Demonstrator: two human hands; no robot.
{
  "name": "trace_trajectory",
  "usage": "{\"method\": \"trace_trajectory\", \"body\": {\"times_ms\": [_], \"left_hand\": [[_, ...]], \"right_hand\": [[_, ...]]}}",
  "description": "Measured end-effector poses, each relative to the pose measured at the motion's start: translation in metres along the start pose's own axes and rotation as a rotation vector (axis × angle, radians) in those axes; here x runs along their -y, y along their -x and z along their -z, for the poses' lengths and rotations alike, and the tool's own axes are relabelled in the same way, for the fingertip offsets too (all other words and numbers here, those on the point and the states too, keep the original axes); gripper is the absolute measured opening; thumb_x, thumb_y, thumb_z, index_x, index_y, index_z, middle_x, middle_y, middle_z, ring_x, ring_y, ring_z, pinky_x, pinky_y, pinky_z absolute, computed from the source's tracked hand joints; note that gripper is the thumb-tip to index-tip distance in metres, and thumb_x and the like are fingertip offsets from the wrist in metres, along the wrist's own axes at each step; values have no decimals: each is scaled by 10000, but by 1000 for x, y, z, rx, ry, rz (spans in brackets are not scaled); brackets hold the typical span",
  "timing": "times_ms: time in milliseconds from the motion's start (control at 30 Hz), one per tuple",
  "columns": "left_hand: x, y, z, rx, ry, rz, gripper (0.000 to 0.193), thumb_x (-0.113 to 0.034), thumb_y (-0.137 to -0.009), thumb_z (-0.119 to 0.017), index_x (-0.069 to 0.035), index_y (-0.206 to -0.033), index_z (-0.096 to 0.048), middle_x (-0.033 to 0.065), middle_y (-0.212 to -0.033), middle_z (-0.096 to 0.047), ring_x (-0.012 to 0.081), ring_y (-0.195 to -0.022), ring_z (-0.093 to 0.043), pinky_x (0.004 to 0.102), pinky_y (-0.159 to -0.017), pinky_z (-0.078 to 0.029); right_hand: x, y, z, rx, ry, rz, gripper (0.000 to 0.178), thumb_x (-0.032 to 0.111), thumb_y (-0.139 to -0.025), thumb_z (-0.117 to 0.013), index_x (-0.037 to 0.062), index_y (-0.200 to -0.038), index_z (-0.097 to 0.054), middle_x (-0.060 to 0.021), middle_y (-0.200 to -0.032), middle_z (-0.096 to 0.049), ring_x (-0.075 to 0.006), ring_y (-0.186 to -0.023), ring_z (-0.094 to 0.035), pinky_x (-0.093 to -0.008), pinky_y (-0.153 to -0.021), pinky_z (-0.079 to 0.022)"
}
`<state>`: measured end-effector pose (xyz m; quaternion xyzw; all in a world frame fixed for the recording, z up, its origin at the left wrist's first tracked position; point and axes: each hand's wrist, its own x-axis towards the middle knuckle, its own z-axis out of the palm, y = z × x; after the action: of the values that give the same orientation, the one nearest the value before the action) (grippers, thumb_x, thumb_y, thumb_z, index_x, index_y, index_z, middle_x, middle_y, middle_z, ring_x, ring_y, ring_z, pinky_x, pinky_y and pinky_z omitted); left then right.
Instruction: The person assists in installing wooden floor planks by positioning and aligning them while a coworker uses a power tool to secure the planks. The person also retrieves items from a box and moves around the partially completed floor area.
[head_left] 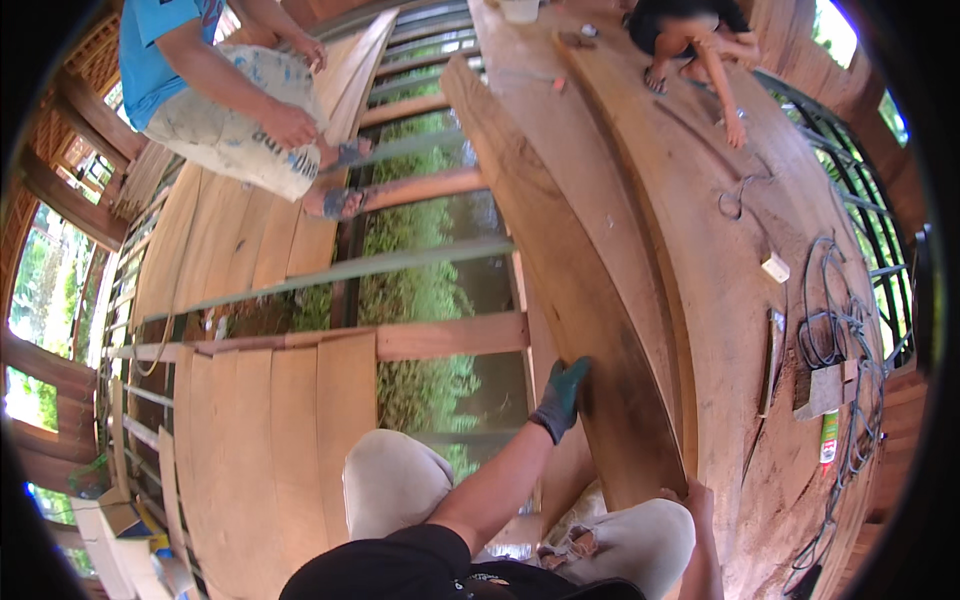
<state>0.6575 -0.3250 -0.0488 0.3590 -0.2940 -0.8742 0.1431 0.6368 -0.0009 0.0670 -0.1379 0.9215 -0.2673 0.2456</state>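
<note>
A long brown wooden plank (560, 235) with a darker near end slants away from between my knees. My left hand (562, 398), in a dark green and grey glove, grips its left edge. At the plank's near right corner, my bare right hand (692, 494) is closed on the wood, partly hidden by my raised knee. To the right of this plank lies another long board (640, 190), on top of wide wooden sheeting (735, 300).
Open gaps between joists (450, 338) show plants below. Fitted floorboards (275, 430) lie at left. One person (225, 110) sits at far left, another (695, 40) crouches at far right. Black cable (825, 340), a wood block (775, 266) and a tube (829, 437) lie at right.
</note>
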Motion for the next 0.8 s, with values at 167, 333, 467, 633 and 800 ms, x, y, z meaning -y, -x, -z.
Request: {"method": "trace_trajectory", "body": {"times_ms": [167, 333, 467, 633, 800], "left_hand": [[-17, 31, -6, -164, -218, 131, 598, -352, -889, -665, -61, -1380, -486, 79, -1243, -618, 225, -1163, -582, 398, -977, -477], [-51, 136, 28, -52, -1293, 237, 647, -402, -885, -615, 21, -1358, -487, 249, -1315, -595, 377, -1181, -604, 439, -975, -490], [-108, 247, 70, 227, -1534, 436, 561, -409, -926, -620, -66, -1362, -540, 218, -1175, -675, 322, -1023, -678, 384, -858, -544], [-209, 275, 71, 304, -1524, 378, 536, -412, -936, -606, -55, -1335, -571, 156, -1172, -687, 253, -1088, -664, 351, -917, -507], [-277, 267, 136, 358, -1269, 248, 488, -377, -957, -590, -36, -1306, -595, 118, -1183, -689, 210, -1072, -652, 337, -931, -493]], "right_hand": [[9, -1, 28, 155, -139, -73, 264, 164, -834, -756, -14, -1014, -682, -204, -893, -716, -345, -865, -703, -398, -747, -529], [20, -10, 59, 138, -47, 30, 301, 260, -860, -737, -13, -963, -662, -222, -850, -696, -401, -848, -683, -436, -720, -521], [58, -1, 68, 133, 142, -80, 329, 307, -878, -712, 13, -1009, -644, -227, -892, -699, -427, -888, -667, -476, -733, -520], [131, 35, 66, 36, 196, -189, 325, 307, -886, -695, 35, -1056, -641, -219, -975, -702, -417, -943, -660, -490, -784, -517], [195, 107, 39, -106, 147, -327, 212, 270, -872, -686, 86, -948, -614, -145, -976, -678, -356, -903, -660, -477, -774, -520]]}}
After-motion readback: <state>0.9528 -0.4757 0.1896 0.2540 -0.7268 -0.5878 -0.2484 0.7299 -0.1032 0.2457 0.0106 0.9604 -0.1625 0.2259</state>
